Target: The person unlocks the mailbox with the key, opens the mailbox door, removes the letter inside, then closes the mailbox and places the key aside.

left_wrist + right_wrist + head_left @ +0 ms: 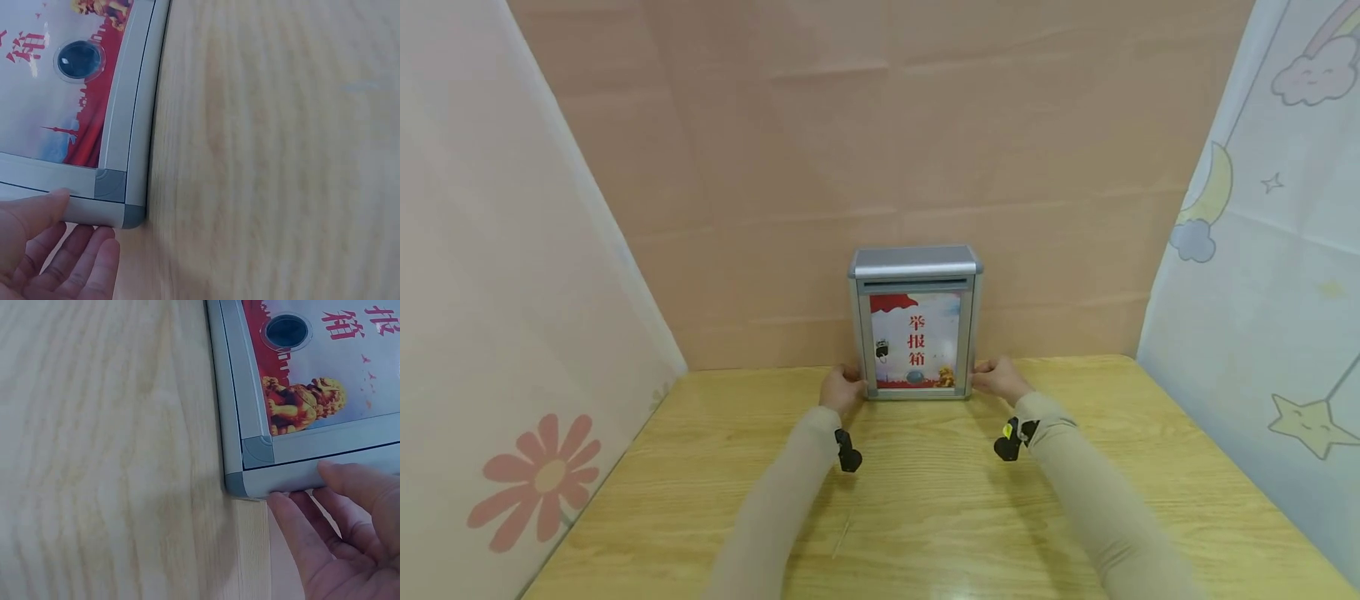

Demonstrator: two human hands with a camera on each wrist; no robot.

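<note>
A silver-grey metal report box (pixel 917 263) stands upright at the back of the table. Its front carries a slot near the top and a printed panel with red characters. My left hand (pixel 841 390) grips the box's lower left side; in the left wrist view that hand's thumb (pixel 39 209) lies on the front frame, fingers against the side. At the lower right side my right hand (pixel 1002 381) holds the box likewise, its thumb (pixel 350 478) on the front edge in the right wrist view. A round dark lock window (pixel 79 60) sits low on the panel.
The wooden table (pixel 917 508) spreads out in front of the box. Behind the box hangs a creased tan cloth (pixel 760 183). Patterned pale cloths stand at the left (pixel 490 250) and right (pixel 1270 283). A small black camera is strapped to each wrist.
</note>
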